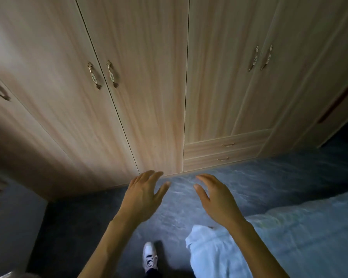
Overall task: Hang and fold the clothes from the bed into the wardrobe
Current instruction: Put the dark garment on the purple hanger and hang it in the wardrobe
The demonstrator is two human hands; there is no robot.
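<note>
My left hand [144,190] and right hand [215,197] both released and empty before the shut wardrobe [149,97], I'd pull its paired handles [112,76] squarely outward, opening it wide.

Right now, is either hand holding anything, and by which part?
Nothing is held. The left hand and right hand are both open and empty, fingers spread, before the closed wardrobe.

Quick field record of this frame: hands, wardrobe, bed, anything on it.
left hand: open, empty, held out in front
right hand: open, empty, held out in front
wardrobe: all doors in view closed
drawers: two, lower right, closed
bed: right side, blue cover
cloth: pale, bunched at the bed's near edge, below the right forearm
shoe: white, bottom centre
</note>
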